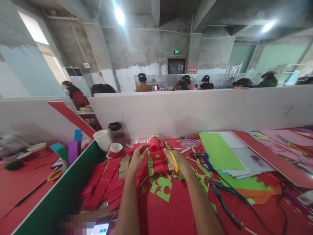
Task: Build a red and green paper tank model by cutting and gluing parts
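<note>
In front of me stands a red paper craft (160,166) with a rolled red tube (154,144) at its top, a green star (157,156) and green fringed strips at its sides. My left hand (139,159) pinches the craft's left edge near the tube. My right hand (178,160) is at its right side, fingers closed around scissors with a yellow handle (174,160); the blades are hidden. Green paper scraps (163,189) with cut-out holes lie just below the craft, on a red sheet (168,215).
Stacked red paper strips (101,182) lie at left, beside a green divider (58,189). Paper cups (114,150) and a dark-lidded jar (117,132) stand behind them. At right are a glue gun (202,158), teal-handled pliers (223,199), green sheets (222,150) and a cable. A phone (100,229) lies near.
</note>
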